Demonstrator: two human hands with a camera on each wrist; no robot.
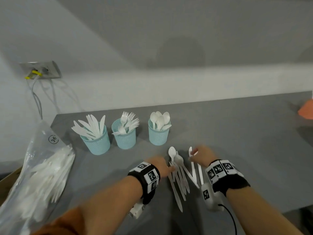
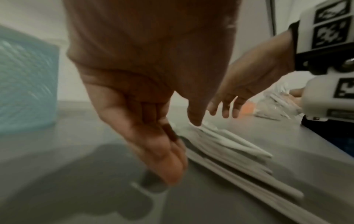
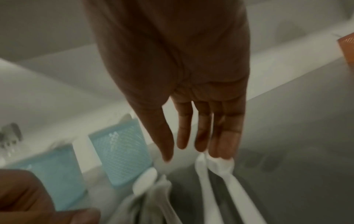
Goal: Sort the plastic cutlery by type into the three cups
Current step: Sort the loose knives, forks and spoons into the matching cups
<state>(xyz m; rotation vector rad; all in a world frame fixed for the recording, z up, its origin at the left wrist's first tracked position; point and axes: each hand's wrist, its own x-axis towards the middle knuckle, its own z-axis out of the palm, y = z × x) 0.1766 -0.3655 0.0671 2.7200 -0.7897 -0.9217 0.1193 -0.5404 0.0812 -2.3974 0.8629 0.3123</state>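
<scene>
Clear plastic bag of white cutlery [image 1: 42, 175] lies at 8 o'clock on the grey desk [image 1: 237, 133]. Three pale blue mesh cups [image 1: 124, 138] at 12 o'clock hold knives, forks and spoons separately. Loose white plastic cutlery pile [image 1: 181, 175] lies between both hands. Left hand [image 1: 160, 165] flat, fingers straight, touching pile. Right hand [image 1: 203, 155] released, fingertips on a spoon bowl [image 3: 220, 165].

Both hands [image 1: 162, 164] [image 1: 202, 154] reach into loose cutlery [image 1: 181, 177] before three blue cups [image 1: 125, 138] on the grey table [image 1: 237, 133].
</scene>
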